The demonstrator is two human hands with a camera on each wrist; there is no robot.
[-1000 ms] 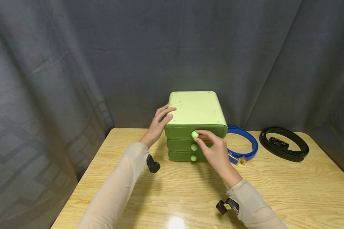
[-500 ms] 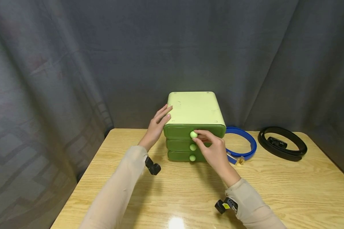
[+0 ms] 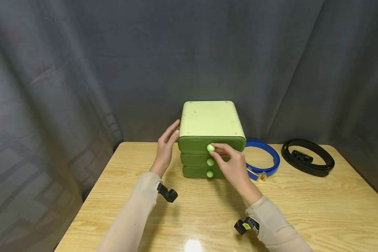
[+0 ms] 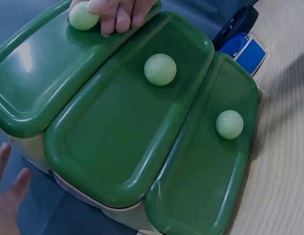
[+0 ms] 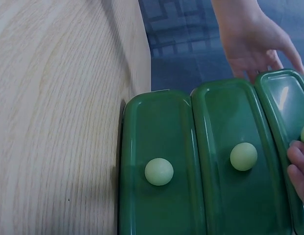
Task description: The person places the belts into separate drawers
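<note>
A small chest of drawers (image 3: 211, 119) with a pale yellow-green top and three dark green drawers stands on the table. Between thumb and fingertips, my right hand (image 3: 232, 161) pinches the round light-green knob (image 3: 210, 148) of the top drawer (image 3: 192, 144). The knobs of the middle drawer (image 4: 160, 69) and bottom drawer (image 4: 229, 124) show bare in the left wrist view. My left hand (image 3: 166, 147) is beside the chest's left side, its fingers extended and fingertips close to the top's left edge.
Right of the chest lies a coiled blue belt (image 3: 272, 154) with a gold-coloured buckle, partly hidden behind it. A coiled black belt (image 3: 329, 159) lies farther right. A dark grey curtain (image 3: 208, 52) hangs behind the wooden table (image 3: 201, 210).
My left hand has come off the chest's top and shifted left to its side. The right hand keeps its pinch on the top knob. The whole view has drifted slightly.
</note>
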